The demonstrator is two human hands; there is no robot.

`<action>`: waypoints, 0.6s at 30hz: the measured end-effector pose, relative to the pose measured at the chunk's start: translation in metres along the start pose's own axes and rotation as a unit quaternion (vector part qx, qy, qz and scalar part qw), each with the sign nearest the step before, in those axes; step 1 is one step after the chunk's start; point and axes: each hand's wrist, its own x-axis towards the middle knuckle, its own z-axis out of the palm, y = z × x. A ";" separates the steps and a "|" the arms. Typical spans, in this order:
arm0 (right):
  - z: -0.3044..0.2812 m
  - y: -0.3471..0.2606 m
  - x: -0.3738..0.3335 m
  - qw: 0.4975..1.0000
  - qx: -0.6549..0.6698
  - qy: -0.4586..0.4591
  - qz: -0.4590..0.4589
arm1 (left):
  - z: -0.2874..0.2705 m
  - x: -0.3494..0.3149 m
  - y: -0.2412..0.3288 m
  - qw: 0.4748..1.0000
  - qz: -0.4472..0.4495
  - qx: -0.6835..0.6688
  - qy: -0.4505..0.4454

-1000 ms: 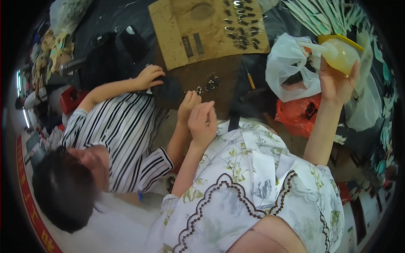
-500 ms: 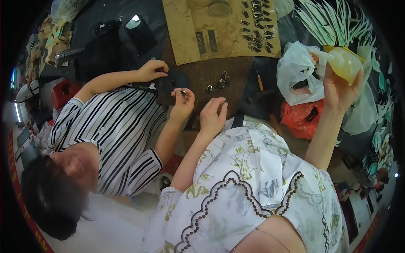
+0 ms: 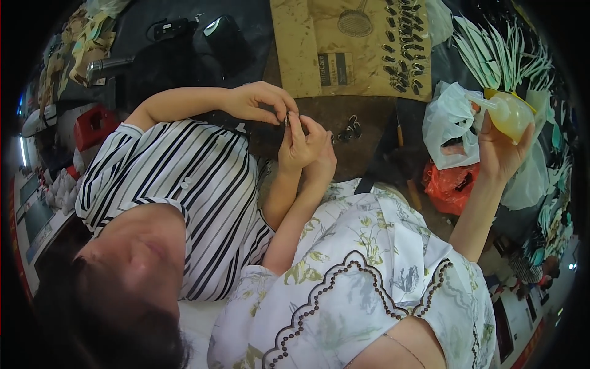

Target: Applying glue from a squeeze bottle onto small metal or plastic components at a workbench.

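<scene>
My right hand [image 3: 501, 149] is closed around a soft, clear squeeze bottle [image 3: 511, 118] of yellowish liquid, held up with its pale nozzle pointing left. My left hand [image 3: 323, 165] rests by the edge of a dark brown board [image 3: 369, 154]. A co-worker's hand [image 3: 300, 142] covers most of its fingers, so their pose is hidden. Between both hands of the co-worker is a small dark metal piece [image 3: 287, 119], pinched at the fingertips. Close by on the board lies a little pile of metal clips or rings [image 3: 350, 131].
Brown paper [image 3: 301, 37] with rows of small dark metal pieces [image 3: 402, 46] lies beyond the board. An orange-handled tool [image 3: 400, 134] sits left of a white plastic bag [image 3: 439, 132] and a red bag [image 3: 447, 192]. White-green strips [image 3: 485, 55] fan out at far right. A co-worker sits at my left.
The co-worker's hands have come together around the small metal piece, now covering my left hand's fingers. My right hand still holds the bottle aloft. The whole view has shifted slightly.
</scene>
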 end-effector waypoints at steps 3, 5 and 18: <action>-0.002 -0.007 -0.002 1.000 -0.011 -0.013 0.002 | 0.000 -0.003 0.006 1.000 0.006 0.014 0.003; -0.004 -0.015 -0.005 1.000 -0.013 -0.018 0.007 | 0.001 -0.009 0.010 0.999 -0.030 -0.029 0.014; -0.023 -0.042 -0.033 1.000 0.008 -0.020 -0.022 | -0.008 -0.021 0.020 0.992 -0.064 -0.102 0.029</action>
